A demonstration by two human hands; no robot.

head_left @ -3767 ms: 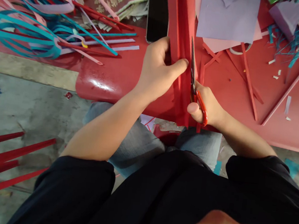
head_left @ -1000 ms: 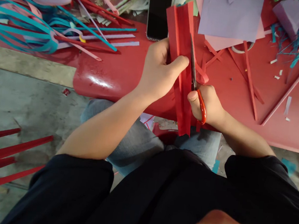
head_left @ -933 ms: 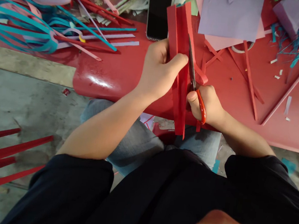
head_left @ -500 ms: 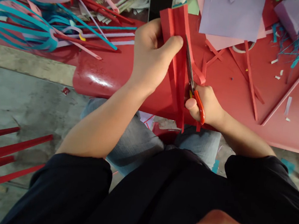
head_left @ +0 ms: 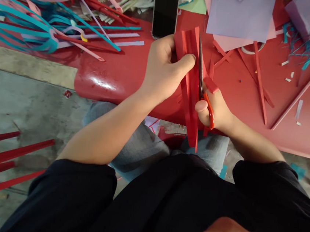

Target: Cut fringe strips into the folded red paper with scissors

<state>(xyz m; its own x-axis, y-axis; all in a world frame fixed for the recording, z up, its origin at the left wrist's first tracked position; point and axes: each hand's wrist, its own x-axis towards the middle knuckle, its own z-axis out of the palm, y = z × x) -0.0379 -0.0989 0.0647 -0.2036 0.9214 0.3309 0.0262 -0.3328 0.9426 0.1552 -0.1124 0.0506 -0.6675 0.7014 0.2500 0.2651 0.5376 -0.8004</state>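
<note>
Two bare hands work at the near edge of a red table. The left hand is closed on a length of folded red paper, the thumb lying flat over its inner face and the curled fingers partly hidden behind it. The paper shows lengthwise creases and slants from just below the phone down past the table edge, its lower end above the person's jeans. The right hand is closed around the orange-red handles of the scissors, with the thumb through one loop. The blades point away from the body and lie along the right-hand side of the paper; how far they stand apart cannot be told. Just to their right, a narrow red strip stands off with its end in front of the right hand.

Upper right: a lilac sheet overlaps a pink sheet; near them lie loose red strips, a thin pink rod and blue shreds. Upper left: looped paper strips in blue, pink, lilac and red form a tangled heap.
</note>
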